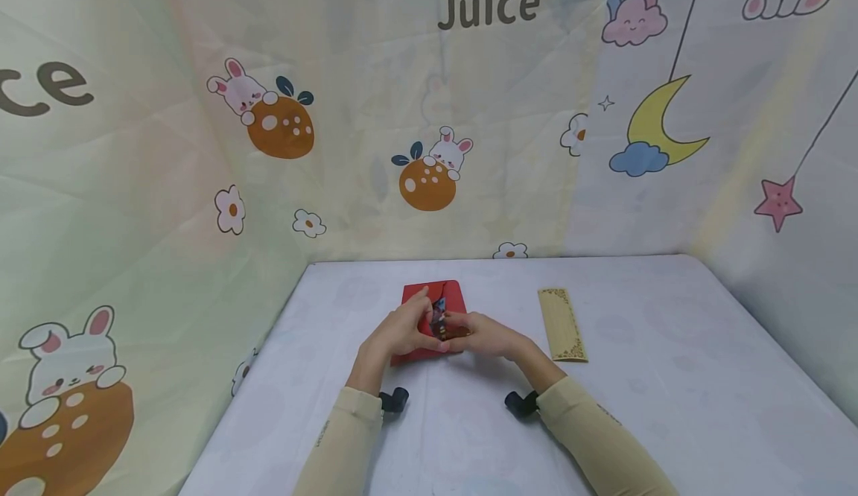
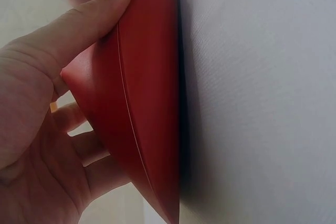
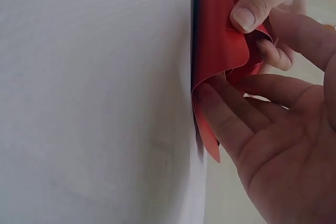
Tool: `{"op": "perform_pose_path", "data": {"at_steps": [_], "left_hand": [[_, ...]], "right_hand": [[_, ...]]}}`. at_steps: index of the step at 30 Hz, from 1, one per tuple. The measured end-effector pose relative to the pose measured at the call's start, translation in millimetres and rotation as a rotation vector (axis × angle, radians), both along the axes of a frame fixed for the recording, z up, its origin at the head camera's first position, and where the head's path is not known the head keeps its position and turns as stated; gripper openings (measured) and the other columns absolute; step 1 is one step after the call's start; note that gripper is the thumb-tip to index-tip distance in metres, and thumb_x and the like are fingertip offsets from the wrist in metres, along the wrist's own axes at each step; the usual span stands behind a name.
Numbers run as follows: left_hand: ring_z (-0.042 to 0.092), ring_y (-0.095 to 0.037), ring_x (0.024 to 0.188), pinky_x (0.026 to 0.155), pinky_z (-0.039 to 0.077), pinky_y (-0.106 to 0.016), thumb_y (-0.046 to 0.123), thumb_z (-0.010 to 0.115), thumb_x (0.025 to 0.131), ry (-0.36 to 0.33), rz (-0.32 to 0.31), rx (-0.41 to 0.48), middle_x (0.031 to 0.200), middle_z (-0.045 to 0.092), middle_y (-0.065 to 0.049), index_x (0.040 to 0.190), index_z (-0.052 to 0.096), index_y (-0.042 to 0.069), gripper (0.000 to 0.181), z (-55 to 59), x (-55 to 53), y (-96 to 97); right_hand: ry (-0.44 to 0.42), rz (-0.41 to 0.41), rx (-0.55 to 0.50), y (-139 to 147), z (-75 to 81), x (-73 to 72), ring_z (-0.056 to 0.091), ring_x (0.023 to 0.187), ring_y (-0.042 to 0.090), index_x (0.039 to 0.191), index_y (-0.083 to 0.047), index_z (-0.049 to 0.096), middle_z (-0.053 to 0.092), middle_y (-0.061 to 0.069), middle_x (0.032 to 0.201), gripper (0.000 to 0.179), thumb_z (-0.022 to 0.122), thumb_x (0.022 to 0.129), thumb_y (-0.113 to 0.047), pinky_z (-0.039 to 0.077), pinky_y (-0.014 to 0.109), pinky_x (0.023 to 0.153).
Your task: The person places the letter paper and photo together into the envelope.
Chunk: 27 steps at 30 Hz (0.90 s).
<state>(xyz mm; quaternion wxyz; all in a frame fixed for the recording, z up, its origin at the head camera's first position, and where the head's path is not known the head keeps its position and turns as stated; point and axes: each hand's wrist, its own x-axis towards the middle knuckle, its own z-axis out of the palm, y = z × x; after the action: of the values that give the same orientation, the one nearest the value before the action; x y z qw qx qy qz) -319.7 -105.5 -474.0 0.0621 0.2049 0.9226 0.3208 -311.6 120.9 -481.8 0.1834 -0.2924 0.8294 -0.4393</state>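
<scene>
A red envelope [image 1: 414,293] with a dark, colourful print lies on the table, its side bulging up between the hands. My left hand [image 1: 402,330] pinches it, the thumb pressing the red paper [image 2: 149,66] and the other fingers behind. From the other side my right hand [image 1: 492,336] reaches in. In the right wrist view, straight fingers [image 3: 226,121] of that hand go under the raised flap [image 3: 220,51] into the envelope's mouth, while the left thumb [image 3: 247,18] holds the flap. What lies inside is hidden.
A flat gold-coloured strip [image 1: 561,325] with ornate corners lies on the white table [image 1: 670,377] right of the hands. Printed cloth [image 1: 362,94] hangs behind and at both sides. A black wrist mount [image 1: 395,400] sits at each sleeve cuff.
</scene>
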Motion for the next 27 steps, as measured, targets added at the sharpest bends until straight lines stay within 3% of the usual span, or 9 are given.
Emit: {"op": "perform_pose_path", "data": {"at_steps": [8,20,27], "left_hand": [[0.051,-0.033,0.139,0.078,0.050,-0.033,0.034,0.093,0.076,0.012,-0.011,0.010,0.171,0.027,-0.005,0.095,0.055,0.020,0.044,0.3,0.8,-0.3],[0.055,-0.032,0.135,0.072,0.050,-0.031,0.038,0.093,0.074,0.014,-0.011,-0.001,0.172,0.024,-0.003,0.091,0.052,0.024,0.047,-0.1,0.9,-0.1],[0.060,-0.029,0.127,0.073,0.050,-0.031,0.039,0.094,0.073,0.007,-0.004,-0.001,0.173,0.018,0.000,0.090,0.052,0.024,0.048,-0.7,0.7,0.9]], "right_hand": [[-0.007,0.029,-0.017,-2.4,-3.1,0.7,0.056,0.128,0.024,0.150,-0.009,0.049,0.062,0.006,0.140,0.064,0.072,0.097,-0.036,0.047,0.049,0.109],[-0.024,0.065,-0.004,-5.6,-6.3,3.1,0.048,0.143,0.024,0.157,-0.025,0.039,0.049,-0.002,0.155,0.077,0.077,0.092,-0.038,0.044,0.047,0.113],[0.020,0.064,0.089,-5.9,-6.2,4.6,0.046,0.132,0.023,0.158,-0.028,0.036,0.055,0.001,0.140,0.083,0.078,0.089,-0.044,0.047,0.048,0.105]]}}
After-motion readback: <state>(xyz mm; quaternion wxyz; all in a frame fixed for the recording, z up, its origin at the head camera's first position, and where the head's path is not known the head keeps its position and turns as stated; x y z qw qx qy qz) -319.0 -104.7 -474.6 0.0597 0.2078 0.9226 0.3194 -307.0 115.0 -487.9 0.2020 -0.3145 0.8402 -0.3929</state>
